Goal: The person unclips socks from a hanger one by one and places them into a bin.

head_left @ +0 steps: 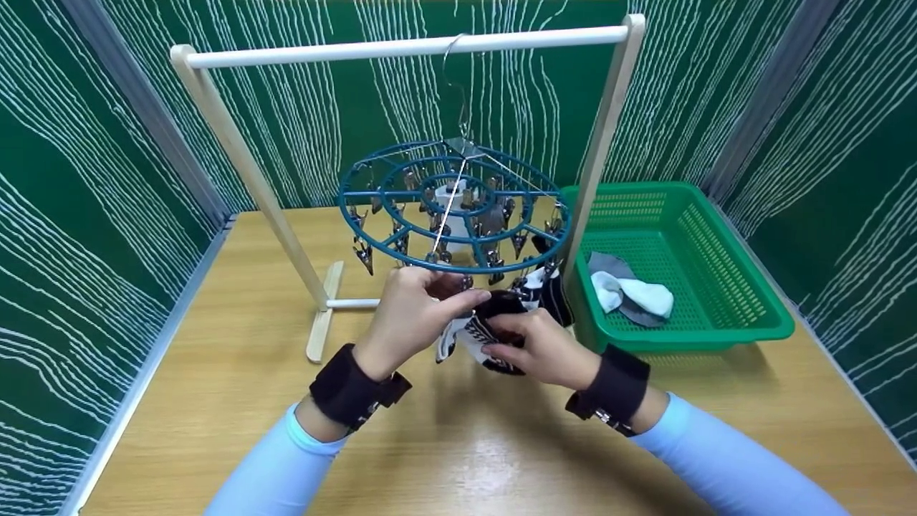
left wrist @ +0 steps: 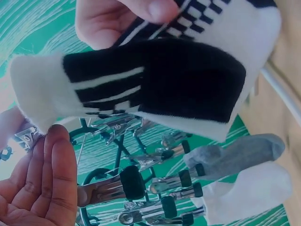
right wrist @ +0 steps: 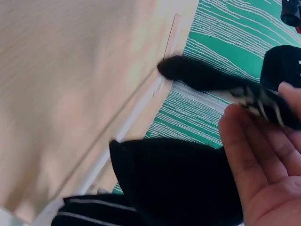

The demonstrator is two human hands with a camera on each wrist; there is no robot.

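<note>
A black-and-white sock (head_left: 478, 331) hangs between my two hands, just under a round blue clip hanger (head_left: 454, 208). My right hand (head_left: 505, 345) grips the sock from below and the side; in the right wrist view its palm and fingers (right wrist: 263, 155) lie against the dark fabric (right wrist: 174, 188). My left hand (head_left: 469, 297) reaches to the hanger's front edge above the sock. In the left wrist view its fingers (left wrist: 49, 174) lie together beside a metal clip (left wrist: 23, 136), which it seems to pinch against the thumb. The sock (left wrist: 155, 80) fills that view's upper half.
The hanger's hook hangs from a wooden rack (head_left: 401, 49) standing on the table. A second black-and-white sock (head_left: 550, 290) is clipped at the hanger's right. A green basket (head_left: 745, 315) at the right holds grey and white socks (head_left: 634, 292). Green patterned walls enclose the table.
</note>
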